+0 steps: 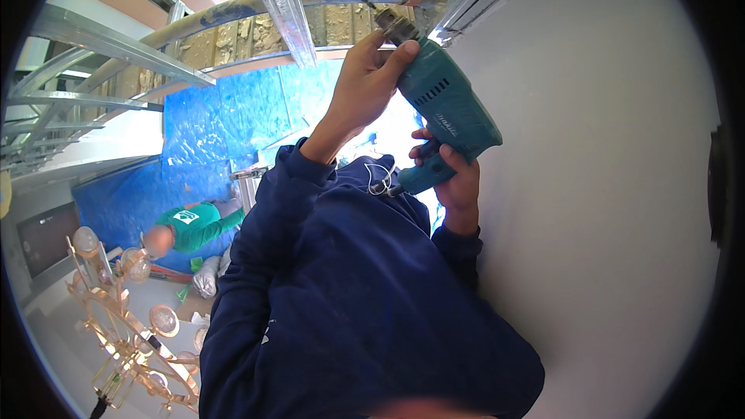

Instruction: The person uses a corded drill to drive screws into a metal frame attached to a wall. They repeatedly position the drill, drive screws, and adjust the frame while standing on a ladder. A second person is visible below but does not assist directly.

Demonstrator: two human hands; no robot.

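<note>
Left fingers [370, 44] hold teal drill [454, 97] near chuck [399, 28]; right fingers [420, 134] around handle [424, 178].

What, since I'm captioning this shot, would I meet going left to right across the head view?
Gold chandelier → metal bar at the top → left hand at the front of the teal drill → right hand at its handle → pale wall.
</note>
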